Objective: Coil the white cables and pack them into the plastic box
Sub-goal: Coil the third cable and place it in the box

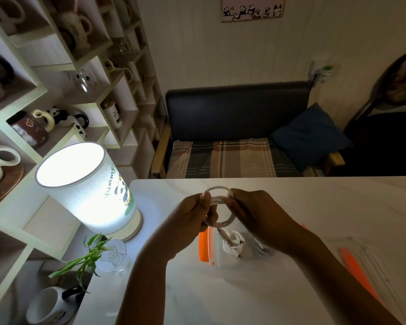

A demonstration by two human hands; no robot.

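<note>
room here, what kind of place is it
Probably a panda-themed cafe or shop corner: shelves of mugs, a lit table lamp, and a cushioned bench behind the white table.

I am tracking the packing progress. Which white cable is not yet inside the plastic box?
The coiled cable that the left hand and right hand grip above the plastic box. The other white cables already lie inside it.

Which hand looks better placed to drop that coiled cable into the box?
Probably the right hand. It pinches the white coil and hangs almost over the plastic box, where other coiled cables lie. The left hand grips the coil's other side, just beyond the box's orange edge.
</note>
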